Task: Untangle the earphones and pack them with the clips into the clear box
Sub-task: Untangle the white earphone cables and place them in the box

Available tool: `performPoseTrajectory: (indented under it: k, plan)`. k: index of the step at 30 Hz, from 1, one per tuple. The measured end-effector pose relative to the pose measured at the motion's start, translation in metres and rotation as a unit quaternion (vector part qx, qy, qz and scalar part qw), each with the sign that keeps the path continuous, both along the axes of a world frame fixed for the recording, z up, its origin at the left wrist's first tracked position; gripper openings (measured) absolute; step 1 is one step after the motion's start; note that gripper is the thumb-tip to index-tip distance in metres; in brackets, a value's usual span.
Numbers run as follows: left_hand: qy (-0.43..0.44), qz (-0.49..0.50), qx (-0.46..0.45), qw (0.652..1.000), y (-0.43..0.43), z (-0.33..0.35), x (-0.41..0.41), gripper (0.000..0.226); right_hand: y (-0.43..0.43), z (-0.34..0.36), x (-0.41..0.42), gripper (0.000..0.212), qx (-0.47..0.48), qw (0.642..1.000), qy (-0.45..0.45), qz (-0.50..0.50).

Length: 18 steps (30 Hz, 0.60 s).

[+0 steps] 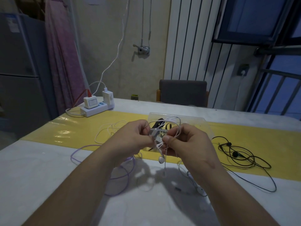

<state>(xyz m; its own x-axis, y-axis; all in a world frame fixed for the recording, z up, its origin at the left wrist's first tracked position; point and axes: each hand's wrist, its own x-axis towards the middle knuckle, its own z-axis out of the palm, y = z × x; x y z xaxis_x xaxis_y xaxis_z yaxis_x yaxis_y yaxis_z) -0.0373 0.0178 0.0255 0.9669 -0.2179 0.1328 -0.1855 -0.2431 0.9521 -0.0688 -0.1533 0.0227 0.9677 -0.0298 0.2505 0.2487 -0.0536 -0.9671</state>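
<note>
Fingers [144,130] of left hand [130,137] and right hand [189,141] pinch the tangled white earphones [161,159] between them, near the clear box [193,119].

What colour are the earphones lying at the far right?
The earphones are black, seen in the head view.

Bare left forearm [84,181], bare right forearm [228,190], left hand [135,138], right hand [189,141], short thumbnail [166,137].

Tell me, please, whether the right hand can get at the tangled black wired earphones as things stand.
Probably yes, once freed: the right hand pinches the thin white earphone cable, but the black earphones lie uncovered beside it, nothing between.
</note>
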Motion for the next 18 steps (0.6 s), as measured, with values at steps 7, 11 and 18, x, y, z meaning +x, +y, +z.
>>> performPoseTrajectory:
  k: [7,11,18]
  plan:
    - [0.103,-0.030,0.031,0.994,-0.0022,0.0013,-0.0038,0.016,-0.0008,-0.0021,0.0025,0.008,-0.034,0.999,-0.021,-0.029]
    - [0.114,-0.032,0.009,0.993,-0.0019,0.0011,-0.0030,0.013,-0.0010,-0.0025,0.0027,0.008,-0.043,0.998,-0.024,-0.028]
    - [0.085,-0.002,-0.013,0.996,-0.0021,-0.0028,0.0006,0.013,0.0004,-0.0031,0.0018,0.012,-0.049,0.999,-0.010,-0.016]
